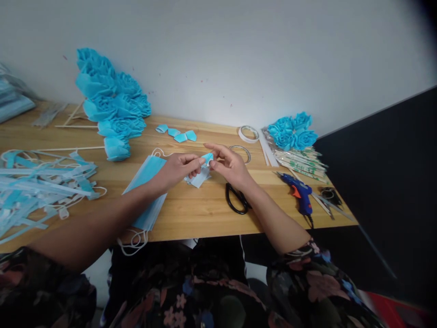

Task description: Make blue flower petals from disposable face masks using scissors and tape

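Between my two hands is a small blue-and-white piece of mask fabric (207, 158). My left hand (182, 167) pinches its left side with thumb and fingers. My right hand (229, 165) has thumb and fingertips closed at its right edge, other fingers curved. Below them on the table lie pale cut fabric pieces (198, 178), partly hidden by the hands. A stack of blue face masks (150, 200) with white ear loops lies under my left forearm. Black-handled scissors (235, 200) rest beside my right wrist, their blades hidden.
Blue fabric flowers (116, 98) stand at the back left, with more flowers (292, 131) at the right. Cut strips (44, 182) heap up at left. Several petal pieces (177, 134), a tape roll (248, 134) and a blue glue gun (298, 191) lie on the wooden table (198, 223).
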A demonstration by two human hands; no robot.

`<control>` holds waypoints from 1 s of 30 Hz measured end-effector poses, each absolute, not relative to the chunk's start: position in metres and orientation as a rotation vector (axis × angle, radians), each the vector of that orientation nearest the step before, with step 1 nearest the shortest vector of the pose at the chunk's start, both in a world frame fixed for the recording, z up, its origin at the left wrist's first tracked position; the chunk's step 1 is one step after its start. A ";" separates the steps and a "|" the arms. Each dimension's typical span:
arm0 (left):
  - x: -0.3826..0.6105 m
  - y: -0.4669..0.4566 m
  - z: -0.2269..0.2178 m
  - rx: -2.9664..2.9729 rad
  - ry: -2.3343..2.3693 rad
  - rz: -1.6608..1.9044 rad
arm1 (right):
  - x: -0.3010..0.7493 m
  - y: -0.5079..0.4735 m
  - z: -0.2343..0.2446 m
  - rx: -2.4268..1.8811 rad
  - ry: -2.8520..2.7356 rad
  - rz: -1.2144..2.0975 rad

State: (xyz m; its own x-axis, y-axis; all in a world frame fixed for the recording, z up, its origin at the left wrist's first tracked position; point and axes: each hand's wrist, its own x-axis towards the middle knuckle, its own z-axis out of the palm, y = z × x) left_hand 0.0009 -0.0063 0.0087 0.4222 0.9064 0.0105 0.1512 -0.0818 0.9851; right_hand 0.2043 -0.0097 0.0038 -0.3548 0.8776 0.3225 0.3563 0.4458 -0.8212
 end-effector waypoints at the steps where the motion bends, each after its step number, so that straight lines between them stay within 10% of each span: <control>1: 0.001 -0.007 0.008 1.536 0.958 0.831 | 0.204 -0.010 0.004 -1.037 -1.911 0.837; 30: 0.001 -0.003 0.003 1.535 0.955 0.976 | 0.201 -0.011 0.004 -1.096 -1.739 0.965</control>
State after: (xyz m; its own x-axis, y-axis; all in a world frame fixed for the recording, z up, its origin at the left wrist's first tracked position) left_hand 0.0009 -0.0027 0.0033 0.3530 0.9293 0.1083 0.0884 -0.1484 0.9850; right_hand 0.2015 -0.0110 0.0038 -0.2614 0.9328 0.2480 0.2829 0.3197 -0.9043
